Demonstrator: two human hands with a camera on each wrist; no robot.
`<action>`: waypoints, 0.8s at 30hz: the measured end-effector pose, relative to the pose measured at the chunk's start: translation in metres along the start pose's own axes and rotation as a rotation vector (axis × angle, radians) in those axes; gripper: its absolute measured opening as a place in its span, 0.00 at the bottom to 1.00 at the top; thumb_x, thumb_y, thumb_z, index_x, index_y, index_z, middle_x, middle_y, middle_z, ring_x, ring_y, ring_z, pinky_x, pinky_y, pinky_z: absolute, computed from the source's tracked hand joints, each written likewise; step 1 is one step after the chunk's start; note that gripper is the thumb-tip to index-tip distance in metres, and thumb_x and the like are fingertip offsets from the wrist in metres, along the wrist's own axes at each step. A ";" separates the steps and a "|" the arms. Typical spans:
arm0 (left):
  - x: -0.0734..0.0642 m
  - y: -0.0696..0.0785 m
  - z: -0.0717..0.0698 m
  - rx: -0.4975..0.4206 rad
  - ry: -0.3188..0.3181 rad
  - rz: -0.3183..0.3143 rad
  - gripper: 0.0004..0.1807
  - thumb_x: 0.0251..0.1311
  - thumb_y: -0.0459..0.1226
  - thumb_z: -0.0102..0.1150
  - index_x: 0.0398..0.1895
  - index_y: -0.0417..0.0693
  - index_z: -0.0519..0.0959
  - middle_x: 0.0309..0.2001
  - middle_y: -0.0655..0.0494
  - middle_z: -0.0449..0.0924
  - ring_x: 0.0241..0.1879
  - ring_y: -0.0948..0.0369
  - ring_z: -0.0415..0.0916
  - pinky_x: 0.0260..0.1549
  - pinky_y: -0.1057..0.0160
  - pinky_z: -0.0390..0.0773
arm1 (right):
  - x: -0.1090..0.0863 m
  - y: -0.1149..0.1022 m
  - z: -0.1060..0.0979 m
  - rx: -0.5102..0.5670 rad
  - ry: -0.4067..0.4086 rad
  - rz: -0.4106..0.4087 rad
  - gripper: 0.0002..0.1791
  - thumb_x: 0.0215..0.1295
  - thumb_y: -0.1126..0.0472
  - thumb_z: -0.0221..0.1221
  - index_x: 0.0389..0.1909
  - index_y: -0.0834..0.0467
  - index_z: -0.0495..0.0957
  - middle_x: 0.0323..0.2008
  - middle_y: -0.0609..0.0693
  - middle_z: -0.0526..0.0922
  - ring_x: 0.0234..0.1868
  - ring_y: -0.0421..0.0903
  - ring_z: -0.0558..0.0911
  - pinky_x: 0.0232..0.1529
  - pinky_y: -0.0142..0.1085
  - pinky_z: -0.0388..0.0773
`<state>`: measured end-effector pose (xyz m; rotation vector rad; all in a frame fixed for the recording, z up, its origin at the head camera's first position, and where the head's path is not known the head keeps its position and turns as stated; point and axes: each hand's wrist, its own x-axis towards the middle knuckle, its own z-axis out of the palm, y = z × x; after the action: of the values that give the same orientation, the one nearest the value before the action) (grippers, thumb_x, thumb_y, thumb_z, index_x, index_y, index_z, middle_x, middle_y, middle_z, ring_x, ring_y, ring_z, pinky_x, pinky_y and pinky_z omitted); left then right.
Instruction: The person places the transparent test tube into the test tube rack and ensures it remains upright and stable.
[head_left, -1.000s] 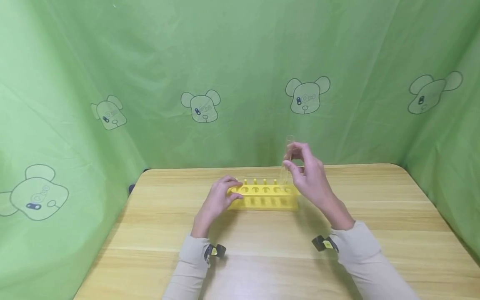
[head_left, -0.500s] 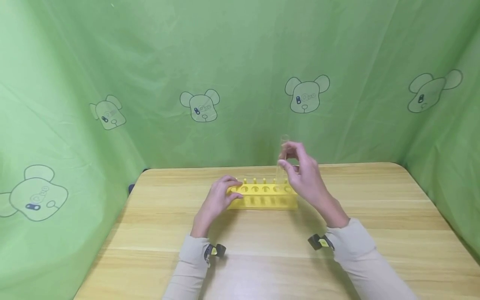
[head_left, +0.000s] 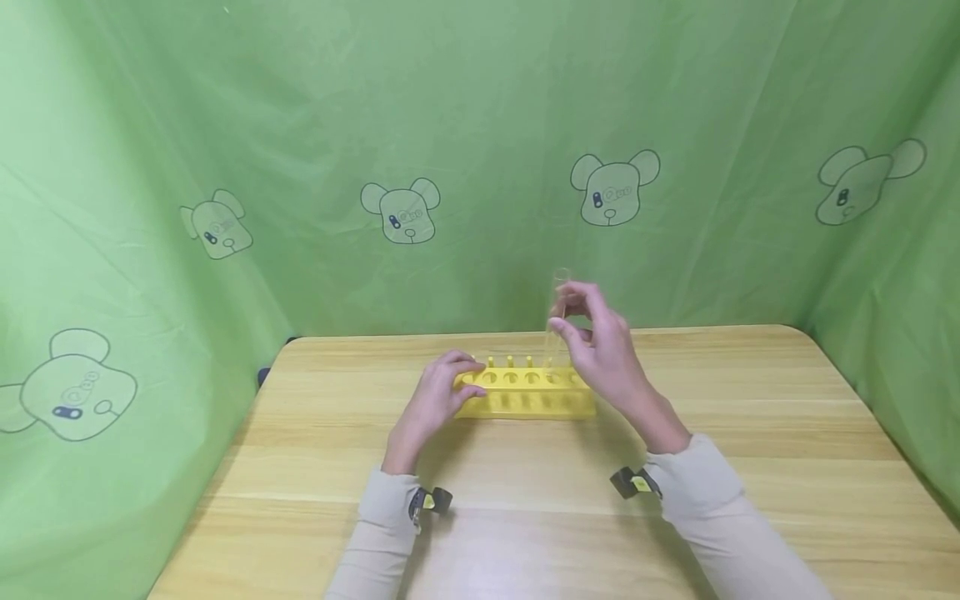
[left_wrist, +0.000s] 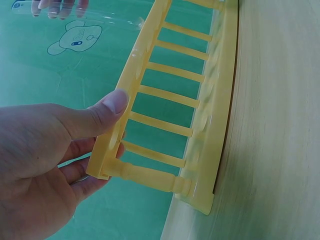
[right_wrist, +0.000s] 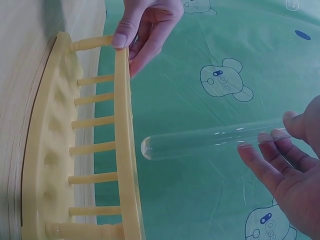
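Observation:
A yellow test tube rack (head_left: 525, 407) with a row of round holes and a row of pegs behind stands on the table. My left hand (head_left: 437, 392) grips the left end of its top bar, thumb (left_wrist: 116, 102) in front and fingers behind. Above the rack's right part, my right hand (head_left: 606, 343) pinches a clear test tube (right_wrist: 200, 140) between thumb and fingers. The tube is nearly upright, and its rounded bottom is just above the top bar, apart from it in the right wrist view. No tube shows in the rack.
The wooden table (head_left: 525, 500) extends around the rack on all sides. Behind it hangs a green curtain (head_left: 495, 275) printed with bear heads, also along both sides. A small black camera is strapped to each wrist.
My right hand has moved a little to the left with the test tube, along the row of holes. The left hand and the rack have stayed in place.

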<state>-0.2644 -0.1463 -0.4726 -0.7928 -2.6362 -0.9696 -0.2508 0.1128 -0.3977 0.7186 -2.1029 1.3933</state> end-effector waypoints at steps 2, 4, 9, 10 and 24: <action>0.000 0.000 0.000 -0.003 -0.001 -0.002 0.22 0.55 0.32 0.75 0.54 0.37 0.84 0.53 0.44 0.82 0.55 0.49 0.80 0.62 0.54 0.79 | 0.000 0.000 0.001 0.004 0.000 0.000 0.22 0.68 0.74 0.62 0.61 0.65 0.70 0.43 0.56 0.81 0.49 0.53 0.83 0.43 0.28 0.86; 0.000 0.000 0.000 -0.005 -0.002 -0.006 0.22 0.55 0.32 0.75 0.54 0.37 0.84 0.53 0.44 0.82 0.56 0.49 0.80 0.63 0.54 0.78 | 0.001 0.000 0.002 0.004 0.000 -0.002 0.22 0.69 0.73 0.62 0.61 0.66 0.70 0.43 0.56 0.81 0.49 0.53 0.83 0.43 0.28 0.86; 0.000 0.000 0.000 -0.005 0.000 -0.008 0.22 0.54 0.32 0.76 0.53 0.37 0.84 0.53 0.44 0.82 0.56 0.48 0.79 0.63 0.53 0.78 | 0.001 0.000 0.004 0.007 -0.002 0.000 0.22 0.68 0.74 0.62 0.61 0.66 0.70 0.43 0.57 0.81 0.49 0.53 0.83 0.43 0.27 0.86; 0.000 0.000 0.000 -0.003 0.000 -0.008 0.22 0.54 0.32 0.76 0.53 0.37 0.84 0.53 0.44 0.82 0.56 0.48 0.79 0.63 0.53 0.78 | 0.001 0.000 0.005 0.010 -0.004 0.003 0.22 0.68 0.74 0.62 0.61 0.65 0.70 0.43 0.57 0.81 0.49 0.53 0.83 0.43 0.28 0.86; 0.000 0.002 -0.001 0.015 -0.013 -0.021 0.22 0.55 0.34 0.75 0.54 0.37 0.84 0.54 0.44 0.82 0.56 0.49 0.80 0.63 0.53 0.78 | 0.002 0.000 0.011 0.028 -0.003 -0.015 0.22 0.68 0.75 0.62 0.60 0.65 0.71 0.42 0.58 0.81 0.47 0.53 0.83 0.41 0.32 0.87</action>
<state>-0.2635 -0.1460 -0.4709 -0.7722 -2.6647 -0.9520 -0.2534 0.1022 -0.4000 0.7463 -2.0795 1.4167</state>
